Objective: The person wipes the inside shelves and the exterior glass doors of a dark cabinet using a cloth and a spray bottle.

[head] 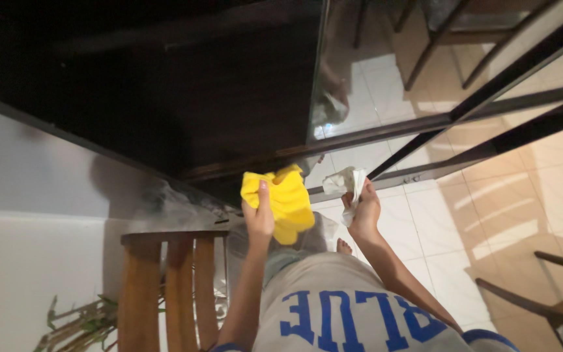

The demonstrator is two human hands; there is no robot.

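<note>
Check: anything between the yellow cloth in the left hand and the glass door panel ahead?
Nothing visible. The left hand holds the crumpled yellow cloth just below the glass door panel, with open space between. The right hand holds a crumpled white cloth alongside.

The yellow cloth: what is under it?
Under the yellow cloth show grey trousers, a bare foot and tiled floor. The left hand holds it; its palm is covered.

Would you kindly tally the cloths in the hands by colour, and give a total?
Yellow cloth, in the left hand: 1
White cloth, in the right hand: 1
Total: 2
</note>
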